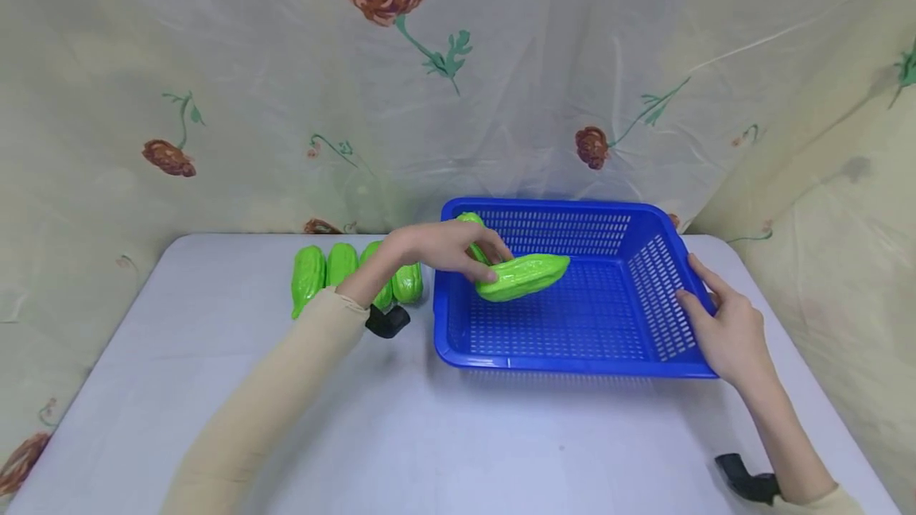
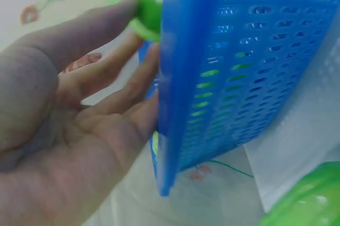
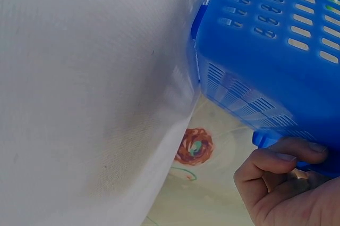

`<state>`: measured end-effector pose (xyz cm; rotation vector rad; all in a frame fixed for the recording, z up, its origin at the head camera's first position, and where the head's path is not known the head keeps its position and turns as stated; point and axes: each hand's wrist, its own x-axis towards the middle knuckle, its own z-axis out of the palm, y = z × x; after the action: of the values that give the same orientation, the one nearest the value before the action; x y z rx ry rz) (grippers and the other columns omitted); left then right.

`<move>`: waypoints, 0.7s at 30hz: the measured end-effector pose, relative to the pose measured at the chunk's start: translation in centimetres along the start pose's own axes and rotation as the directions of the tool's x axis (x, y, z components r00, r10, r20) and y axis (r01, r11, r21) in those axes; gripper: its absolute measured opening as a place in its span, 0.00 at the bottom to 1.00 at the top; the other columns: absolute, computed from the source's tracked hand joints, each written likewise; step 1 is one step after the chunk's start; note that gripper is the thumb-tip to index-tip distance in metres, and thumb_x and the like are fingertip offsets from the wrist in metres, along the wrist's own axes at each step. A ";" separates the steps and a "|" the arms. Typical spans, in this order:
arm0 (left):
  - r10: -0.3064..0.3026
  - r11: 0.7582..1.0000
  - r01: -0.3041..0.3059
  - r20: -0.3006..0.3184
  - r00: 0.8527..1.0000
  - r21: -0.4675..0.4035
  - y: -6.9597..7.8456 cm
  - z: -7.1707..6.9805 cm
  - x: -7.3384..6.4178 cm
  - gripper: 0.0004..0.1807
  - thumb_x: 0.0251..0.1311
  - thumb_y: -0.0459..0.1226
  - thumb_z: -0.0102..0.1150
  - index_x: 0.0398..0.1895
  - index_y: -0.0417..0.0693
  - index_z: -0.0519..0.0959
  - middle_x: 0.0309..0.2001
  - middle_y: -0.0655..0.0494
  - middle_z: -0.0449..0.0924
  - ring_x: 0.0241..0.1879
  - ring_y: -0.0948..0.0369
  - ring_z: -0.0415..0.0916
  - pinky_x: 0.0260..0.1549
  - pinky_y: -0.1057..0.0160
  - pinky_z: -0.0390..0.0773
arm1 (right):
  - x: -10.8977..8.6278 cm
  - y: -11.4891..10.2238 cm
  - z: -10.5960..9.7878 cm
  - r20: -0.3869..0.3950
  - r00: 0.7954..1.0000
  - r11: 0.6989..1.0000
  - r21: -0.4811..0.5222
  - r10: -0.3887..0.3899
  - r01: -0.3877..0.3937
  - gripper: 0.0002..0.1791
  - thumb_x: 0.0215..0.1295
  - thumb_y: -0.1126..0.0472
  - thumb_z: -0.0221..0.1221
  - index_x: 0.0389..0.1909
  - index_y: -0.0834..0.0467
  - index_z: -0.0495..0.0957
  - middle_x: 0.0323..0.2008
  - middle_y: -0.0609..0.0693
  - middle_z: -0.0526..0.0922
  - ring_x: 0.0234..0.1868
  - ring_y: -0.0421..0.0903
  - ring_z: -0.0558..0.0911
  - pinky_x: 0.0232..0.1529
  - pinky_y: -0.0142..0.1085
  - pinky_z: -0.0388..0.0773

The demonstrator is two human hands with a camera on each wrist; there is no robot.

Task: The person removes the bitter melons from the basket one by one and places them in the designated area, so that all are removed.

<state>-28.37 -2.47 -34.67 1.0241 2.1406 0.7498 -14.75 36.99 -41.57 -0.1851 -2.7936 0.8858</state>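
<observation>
My left hand (image 1: 458, 249) pinches a bright green, ridged bitter gourd (image 1: 531, 275) by its near-left end, with the tip pointing right over the basket. In the left wrist view the thumb lies against the green gourd (image 2: 151, 16), and the blue rim hides much of it. The blue plastic basket (image 1: 544, 365) has slotted walls and a mesh floor. Another bitter gourd (image 1: 470, 218) lies inside at its left end, partly behind my left hand. My right hand (image 1: 733, 332) grips the basket's right rim, fingers curled at the edge in the right wrist view.
Several more bitter gourds (image 1: 309, 276) lie in a row on the white table (image 1: 501, 451) left of the basket, partly covered by my left forearm. A flowered curtain (image 1: 501, 102) hangs behind the table. Black straps (image 1: 747, 482) show at both wrists.
</observation>
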 end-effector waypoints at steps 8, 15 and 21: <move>0.058 0.960 -0.106 -0.188 0.981 -0.259 -1.5 1.1 -3.1 0.23 0.78 0.41 0.62 0.74 0.53 0.78 0.72 0.55 0.78 0.73 0.54 0.75 0.70 0.56 0.81 | 0.1 -0.1 0.0 0.010 1.000 1.000 -0.001 0.004 -0.004 0.33 0.84 0.53 0.53 0.84 0.56 0.61 0.60 0.82 0.79 0.43 0.71 0.89 0.29 0.35 0.76; 0.019 0.930 -0.108 -0.248 0.969 -0.350 -2.3 1.7 -5.2 0.26 0.79 0.43 0.61 0.77 0.56 0.75 0.76 0.56 0.75 0.72 0.52 0.76 0.74 0.49 0.78 | 0.1 -0.1 0.0 0.005 1.000 1.000 -0.008 0.003 -0.003 0.33 0.84 0.53 0.53 0.84 0.56 0.62 0.60 0.81 0.79 0.44 0.72 0.89 0.31 0.36 0.74; -0.049 0.901 -0.072 -0.265 0.963 -0.427 -3.4 2.4 -7.1 0.27 0.80 0.45 0.60 0.78 0.58 0.73 0.74 0.52 0.75 0.58 0.54 0.88 0.72 0.44 0.80 | 0.0 -0.1 0.0 0.007 1.000 1.000 -0.004 0.009 -0.009 0.33 0.84 0.53 0.53 0.84 0.55 0.62 0.60 0.81 0.79 0.41 0.69 0.89 0.29 0.35 0.75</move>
<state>-24.63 -9.58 -36.45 0.7260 2.0456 1.3684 -14.78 36.87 -41.52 -0.1958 -2.8035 0.8845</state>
